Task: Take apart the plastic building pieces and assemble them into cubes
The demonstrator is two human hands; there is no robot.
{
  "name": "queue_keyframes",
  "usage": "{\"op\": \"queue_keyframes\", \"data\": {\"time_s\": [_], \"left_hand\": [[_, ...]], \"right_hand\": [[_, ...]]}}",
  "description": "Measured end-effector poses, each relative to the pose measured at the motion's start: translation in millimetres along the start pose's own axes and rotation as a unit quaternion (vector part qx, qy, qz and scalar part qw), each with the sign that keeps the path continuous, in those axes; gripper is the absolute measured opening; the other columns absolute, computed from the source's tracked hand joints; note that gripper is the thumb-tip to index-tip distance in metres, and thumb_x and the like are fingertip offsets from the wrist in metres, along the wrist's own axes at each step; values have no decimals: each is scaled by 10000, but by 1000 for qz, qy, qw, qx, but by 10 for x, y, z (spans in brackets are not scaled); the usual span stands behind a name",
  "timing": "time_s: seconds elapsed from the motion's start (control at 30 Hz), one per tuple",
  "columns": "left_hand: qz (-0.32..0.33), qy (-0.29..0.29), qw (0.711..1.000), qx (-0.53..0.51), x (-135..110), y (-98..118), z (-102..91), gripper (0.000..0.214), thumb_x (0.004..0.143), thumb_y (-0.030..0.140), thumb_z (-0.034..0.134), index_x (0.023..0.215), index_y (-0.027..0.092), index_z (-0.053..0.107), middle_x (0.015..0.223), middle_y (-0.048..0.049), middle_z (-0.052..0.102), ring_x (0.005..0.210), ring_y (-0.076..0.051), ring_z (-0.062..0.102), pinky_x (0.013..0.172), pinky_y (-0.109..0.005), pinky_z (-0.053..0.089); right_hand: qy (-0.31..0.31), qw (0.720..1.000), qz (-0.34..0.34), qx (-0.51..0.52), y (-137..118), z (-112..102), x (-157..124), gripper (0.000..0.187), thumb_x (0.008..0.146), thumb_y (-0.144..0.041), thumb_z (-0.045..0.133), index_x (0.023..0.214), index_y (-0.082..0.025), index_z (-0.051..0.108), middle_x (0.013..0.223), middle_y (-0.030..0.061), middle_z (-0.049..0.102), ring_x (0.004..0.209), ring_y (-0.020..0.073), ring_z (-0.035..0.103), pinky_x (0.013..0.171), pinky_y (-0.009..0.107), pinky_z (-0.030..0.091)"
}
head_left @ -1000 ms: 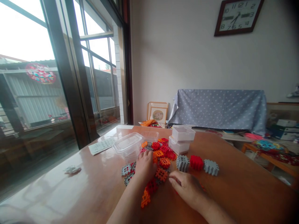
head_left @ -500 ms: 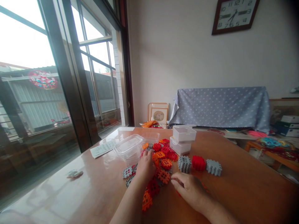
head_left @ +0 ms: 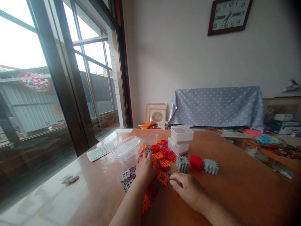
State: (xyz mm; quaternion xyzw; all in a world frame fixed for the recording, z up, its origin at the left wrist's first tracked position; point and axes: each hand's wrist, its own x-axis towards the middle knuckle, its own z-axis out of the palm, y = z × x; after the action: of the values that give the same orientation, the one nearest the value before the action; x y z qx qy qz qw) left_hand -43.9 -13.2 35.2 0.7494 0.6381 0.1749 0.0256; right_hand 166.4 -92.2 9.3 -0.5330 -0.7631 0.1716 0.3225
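A loose pile of orange, red and grey notched plastic tiles (head_left: pixel 162 177) lies on the table. My left hand (head_left: pixel 145 166) reaches over the pile's left part, its fingers bent down together among the tiles; what the fingertips hold, if anything, is hidden. To the right of the pile, my right hand (head_left: pixel 184 186) is curled close to the tabletop. Bits of red tile (head_left: pixel 176 193) show under it, on both sides of the fingers; most of that red is covered. Beyond this hand stand a grey tile stack (head_left: pixel 182 164), a red tile stack (head_left: pixel 196 163) and another grey stack (head_left: pixel 211 166).
Two clear boxes (head_left: pixel 180 146) are stacked behind the pile. A clear tub with a lid (head_left: pixel 125 147) stands at left, near a written sheet (head_left: pixel 100 152). A small clear plastic packet (head_left: pixel 70 178) lies on the table's (head_left: pixel 235 188) left side. Windows flank the table.
The whole view has shifted slightly, so things appear a little further left. Both hands keep nearly the same place and pose relative to the tiles.
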Motion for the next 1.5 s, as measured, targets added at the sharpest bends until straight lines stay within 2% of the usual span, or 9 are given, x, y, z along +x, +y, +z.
{"op": "queue_keyframes", "data": {"time_s": [0.17,0.23,0.3,0.4,0.47,0.67,0.83,1.33,1.5], "left_hand": [[17,39,998,-40,29,-29,48,683,795,73,446,1464,200,401,1482,-168,463,1202,-308,584,965,-405,436],[10,65,996,-52,37,-45,24,646,808,52,417,1439,186,412,1474,-177,477,1152,-287,614,926,-370,444],[-2,61,997,-50,38,-64,-10,530,832,65,408,1343,182,485,1362,-171,579,1080,-279,640,888,-361,447],[-4,23,1000,-10,21,-87,-33,319,853,119,440,1126,209,579,1152,-130,688,1063,-294,635,878,-377,437],[4,18,1000,25,0,-92,-19,257,852,151,465,1067,219,589,1153,-122,689,1105,-309,612,899,-399,424],[-8,13,997,71,-32,-63,16,229,866,302,525,1070,218,585,1215,-124,650,1120,-334,589,908,-446,413],[-42,13,996,83,-2,-60,30,334,878,453,530,1087,201,597,1231,-143,637,1150,-356,566,927,-464,415],[-22,13,996,80,28,-73,32,238,863,238,473,1034,211,636,1165,-123,673,1109,-330,579,896,-443,414],[-25,-5,997,77,7,-107,19,227,857,277,488,997,218,656,1159,-123,668,1086,-335,589,882,-446,425]], "right_hand": [[2,1000,-4,7,-8,-22,-1,229,924,-367,534,981,-293,742,834,-19,752,767,185,672,709,271,460],[4,1000,-3,7,-7,-32,-1,224,923,-362,538,978,-289,742,831,-16,752,763,184,671,707,272,457],[5,1000,-2,6,-8,-42,-3,217,921,-359,543,974,-286,740,825,-13,750,756,185,670,703,272,453],[3,1000,-3,8,-14,-57,-10,216,926,-356,542,974,-285,740,818,-12,750,750,187,668,700,271,449],[3,1000,-4,11,-19,-64,-14,216,931,-356,541,978,-288,740,830,-14,754,763,186,673,704,270,446],[5,1000,-5,15,-29,-72,-10,195,926,-335,558,963,-286,743,822,-26,752,764,173,676,699,260,433],[8,1000,-5,16,-40,-74,-9,194,924,-323,563,970,-274,746,820,-24,753,757,168,675,692,253,427],[-3,1000,-4,6,-5,-53,-17,182,924,-322,559,959,-279,732,818,-28,734,753,170,658,697,258,425],[0,1000,-5,0,-18,-71,-15,184,923,-319,557,957,-276,733,814,-25,734,754,172,660,698,259,425]]}}
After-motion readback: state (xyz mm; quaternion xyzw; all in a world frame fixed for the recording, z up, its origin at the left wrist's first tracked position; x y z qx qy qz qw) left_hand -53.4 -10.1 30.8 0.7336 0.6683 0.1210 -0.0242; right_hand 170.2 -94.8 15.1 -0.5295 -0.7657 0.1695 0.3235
